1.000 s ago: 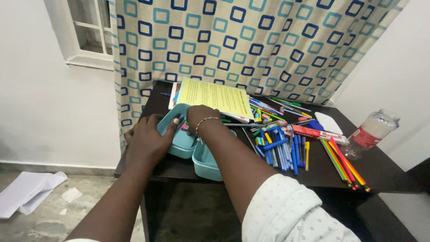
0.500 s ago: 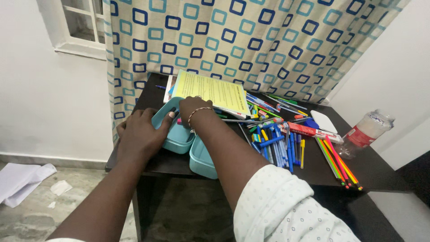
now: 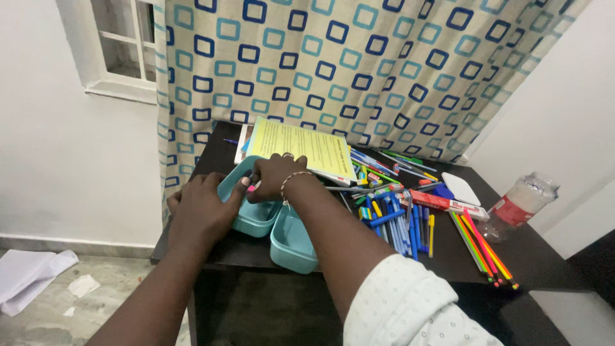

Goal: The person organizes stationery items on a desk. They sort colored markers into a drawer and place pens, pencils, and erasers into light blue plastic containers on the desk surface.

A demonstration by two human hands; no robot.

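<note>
The right hand (image 3: 277, 179) has slid back toward the teal box (image 3: 246, 214), now pinching something pink inside; the left hand (image 3: 204, 208) stays clamped on its rim.

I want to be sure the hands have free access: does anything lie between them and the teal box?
Nothing visible does. The left hand already rests on the teal box at its near-left rim, and the right hand reaches into its back compartment beside the yellow booklet.
</note>
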